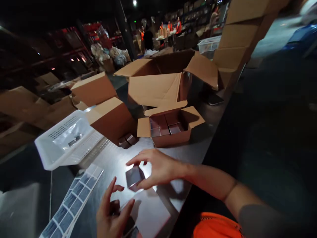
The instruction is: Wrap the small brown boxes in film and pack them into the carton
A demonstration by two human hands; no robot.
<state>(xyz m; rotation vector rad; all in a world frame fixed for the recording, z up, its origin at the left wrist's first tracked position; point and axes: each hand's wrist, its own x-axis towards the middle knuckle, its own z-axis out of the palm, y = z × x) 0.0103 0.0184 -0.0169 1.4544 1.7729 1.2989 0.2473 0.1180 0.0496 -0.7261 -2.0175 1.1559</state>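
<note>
My right hand [159, 170] reaches in from the right, its thumb and fingers around a small dark box [135, 177] above the metal table. Below and to the left, my left hand [112, 210] is open, with index finger and thumb apart and the other fingers partly curled in shadow. A dark, shiny-edged thing [133, 232] shows beneath it at the bottom edge; I cannot make out what it is. Under the hands lies a pale flat sheet or pad [153, 211]. Sheets of dark rectangular labels [74, 201] lie to the left.
An open carton [170, 138] with several small dark boxes stands ahead, a larger open carton [155, 87] behind it. Two small dark boxes [128, 140] sit by a brown carton [111, 117]. A white plastic basket [53, 157] is at left; stacked cartons [231, 39] rise at right.
</note>
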